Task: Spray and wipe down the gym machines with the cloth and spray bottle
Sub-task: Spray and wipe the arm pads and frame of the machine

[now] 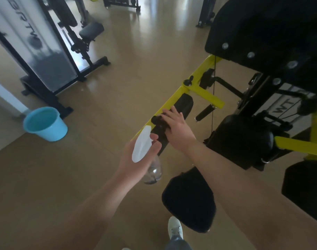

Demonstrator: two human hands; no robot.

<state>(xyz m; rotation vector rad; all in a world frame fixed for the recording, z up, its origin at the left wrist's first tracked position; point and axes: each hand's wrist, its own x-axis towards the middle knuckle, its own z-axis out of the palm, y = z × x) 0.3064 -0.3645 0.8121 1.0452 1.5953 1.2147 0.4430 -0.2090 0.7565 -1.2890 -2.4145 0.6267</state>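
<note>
Left grip [134, 158] holding one spray bottle [141, 146]

Bucket [46, 123] far left on floor [118, 69], spray bottle [141, 148] beside roller pad [184, 103], seat [188, 199] apparently nearer

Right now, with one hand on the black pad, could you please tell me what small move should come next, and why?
Probably slide the right hand along the black pad toward its far end: the hand lies flat on the pad's middle, the far part looks uncovered, and the left hand holds the spray bottle just beside it.
</note>
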